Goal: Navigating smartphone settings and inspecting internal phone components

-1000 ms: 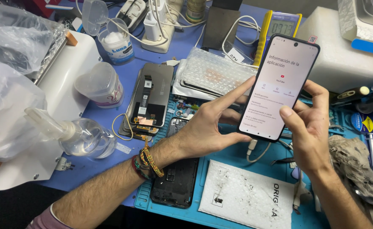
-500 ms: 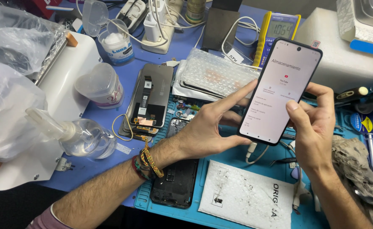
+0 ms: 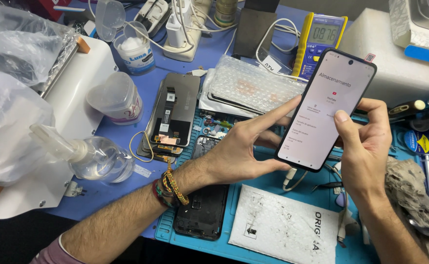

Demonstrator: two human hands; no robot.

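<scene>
A black smartphone (image 3: 317, 122) with a lit white settings screen is held tilted above the workbench. My left hand (image 3: 243, 146) supports its left edge, index finger stretched along the side. My right hand (image 3: 366, 146) grips the right edge, thumb resting on the screen. Under the hands lie a blue work mat (image 3: 273, 181), an opened phone body (image 3: 202, 210) and a white bubble pouch (image 3: 282, 227). A cable connector (image 3: 290, 177) hangs just below the phone.
A disassembled phone back (image 3: 173, 110) lies on the blue table. Bubble-wrapped screens (image 3: 253, 88), a yellow multimeter (image 3: 319, 41), a clear dispenser bottle (image 3: 92, 159), a heart-shaped lidded cup (image 3: 116, 98), a power strip (image 3: 175, 29), plastic bags (image 3: 9, 98) and a grey rag (image 3: 414, 195) surround the mat.
The phone screen has switched to a different settings page. My right thumb has shifted slightly on the screen; both hands keep holding the phone in nearly the same place.
</scene>
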